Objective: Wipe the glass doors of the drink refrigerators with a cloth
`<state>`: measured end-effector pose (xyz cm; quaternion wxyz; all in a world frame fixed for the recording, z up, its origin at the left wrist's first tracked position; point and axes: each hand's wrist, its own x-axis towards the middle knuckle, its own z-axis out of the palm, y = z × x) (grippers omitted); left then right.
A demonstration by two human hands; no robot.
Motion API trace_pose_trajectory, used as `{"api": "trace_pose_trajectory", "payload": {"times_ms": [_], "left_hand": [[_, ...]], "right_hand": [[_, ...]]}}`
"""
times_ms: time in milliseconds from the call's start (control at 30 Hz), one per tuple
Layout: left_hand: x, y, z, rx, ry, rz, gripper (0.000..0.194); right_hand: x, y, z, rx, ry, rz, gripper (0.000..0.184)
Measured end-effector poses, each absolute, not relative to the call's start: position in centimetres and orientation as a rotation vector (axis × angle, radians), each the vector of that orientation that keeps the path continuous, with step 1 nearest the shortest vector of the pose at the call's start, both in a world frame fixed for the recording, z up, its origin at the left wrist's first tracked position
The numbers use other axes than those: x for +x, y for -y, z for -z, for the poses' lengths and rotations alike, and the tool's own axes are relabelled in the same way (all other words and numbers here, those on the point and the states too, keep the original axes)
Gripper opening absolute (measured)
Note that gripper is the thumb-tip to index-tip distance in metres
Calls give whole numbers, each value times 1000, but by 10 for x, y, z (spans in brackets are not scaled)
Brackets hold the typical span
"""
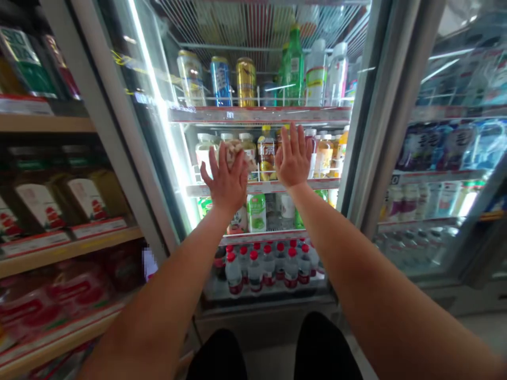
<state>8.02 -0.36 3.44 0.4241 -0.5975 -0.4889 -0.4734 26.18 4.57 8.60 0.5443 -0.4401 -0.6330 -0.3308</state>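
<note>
My left hand (227,182) is raised in front of a lit drinks fridge, its fingers spread. A crumpled pale beige cloth (236,146) shows behind and between those fingers, pressed under the hand; the rest of it is hidden. To the right, my right hand (295,158) lies flat with its fingers stretched up and nothing visible in it. Reflections suggest a glass door in front of the shelves, with both palms facing it. Behind the hands, the middle shelf holds bottles, among them a yellow-capped tea bottle (266,153).
Cans (246,82) and a green bottle (293,66) stand on the upper shelf. Several red-capped bottles (268,265) fill the bottom. A metal door frame (386,116) rises on the right. At the left, wooden shelves (71,248) carry bottles and red packs.
</note>
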Motion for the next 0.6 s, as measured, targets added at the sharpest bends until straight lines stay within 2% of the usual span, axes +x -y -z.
{"api": "trace_pose_trajectory", "payload": {"times_ms": [100,200,267,433,500,600], "left_hand": [[87,6,-3,-1630,1080,1058,50],[85,4,27,-1858,791,716,44],[80,1,18,-1827,834,749,43],[84,2,-38,-1596,1124,1127,50],[90,4,-30,-1637,1085,1073,48],[94,7,-1,-1835,875,788,43]], "right_hand": [[262,-44,-86,-1067,1503,805,58],[262,-45,-86,-1058,1485,829,57],[261,-46,-85,-1041,1467,834,57],[261,-48,-86,-1004,1474,794,57],[262,-47,-86,-999,1487,768,57],[262,-46,-85,-985,1492,758,57]]}}
